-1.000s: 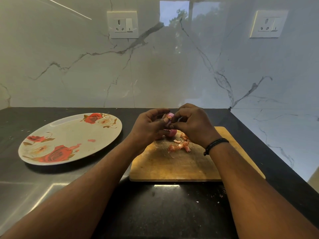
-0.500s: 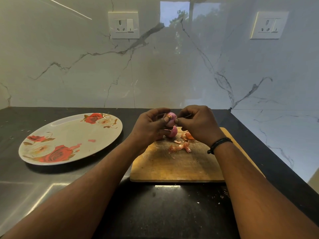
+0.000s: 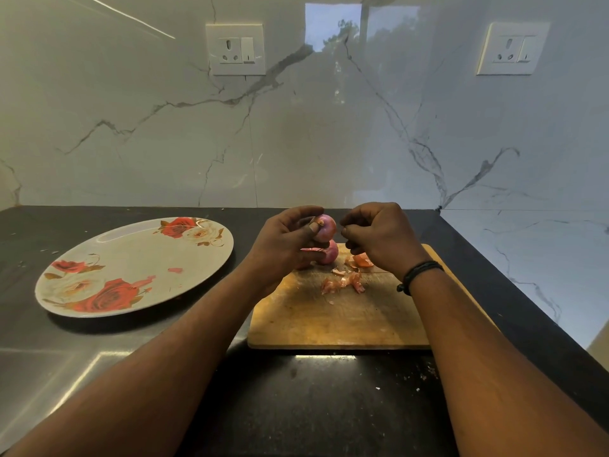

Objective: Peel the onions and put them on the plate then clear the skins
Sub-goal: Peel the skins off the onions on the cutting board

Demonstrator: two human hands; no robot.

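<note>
Head view of a dark worktop (image 3: 313, 407) set against a veined marble wall. The left hand (image 3: 283, 245) is raised above the far end of a wooden cutting board (image 3: 329, 318); its grip is closed round a small pink onion (image 3: 324, 227), the thumb lying against the onion's near side and the fingers curled behind it, stem tip pointing toward the viewer. The right hand (image 3: 379, 239) sits just right of that onion, its fingers curled inward with thumb and forefinger drawn together into a narrow grip; whether a scrap of skin is caught between them cannot be told. A black wristband (image 3: 418, 275) circles the right wrist. Directly below the held onion, a second onion (image 3: 331, 253) rests on the far part of the board, partly hidden by the left hand's fingers. Loose onion skins (image 3: 344, 283) lie on the board nearer the viewer, and a larger orange piece of skin (image 3: 362, 260) lies just under the right hand. A round plate (image 3: 131, 258) printed with red roses stands on the worktop well left of the board, carrying a small pink fragment (image 3: 175, 270) on its surface. Two wall sockets (image 3: 235, 49) are mounted on the marble, one upper left and one upper right.
</note>
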